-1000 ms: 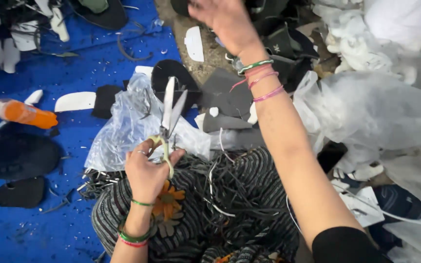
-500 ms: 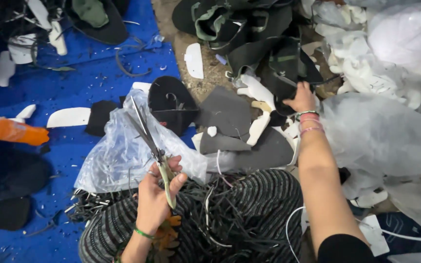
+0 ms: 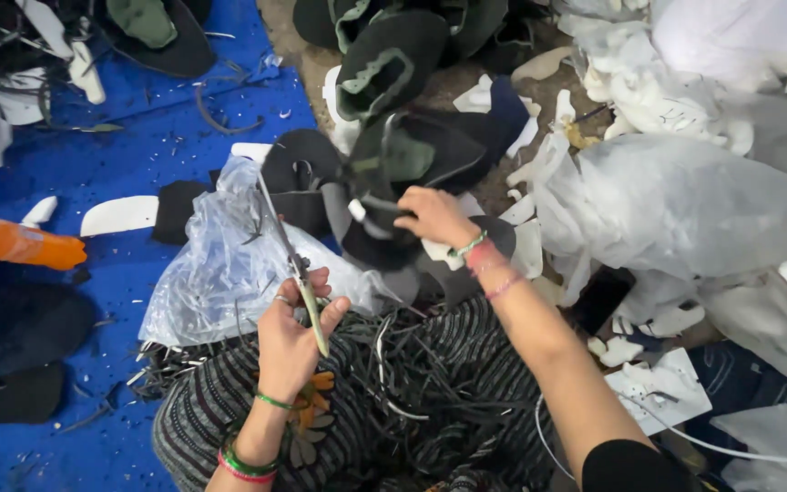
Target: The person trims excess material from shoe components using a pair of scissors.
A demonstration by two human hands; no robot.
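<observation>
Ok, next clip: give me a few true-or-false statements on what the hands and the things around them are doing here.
1. The left hand holds scissors. True.
2. The right hand rests empty on the blue mat. False: it grips a dark shoe-upper piece over the pile.
3. An orange bottle lies at the left on the mat. True.
4. The clear plastic bag sits to the right of the right hand. False: it lies to its left, by the scissors.
</observation>
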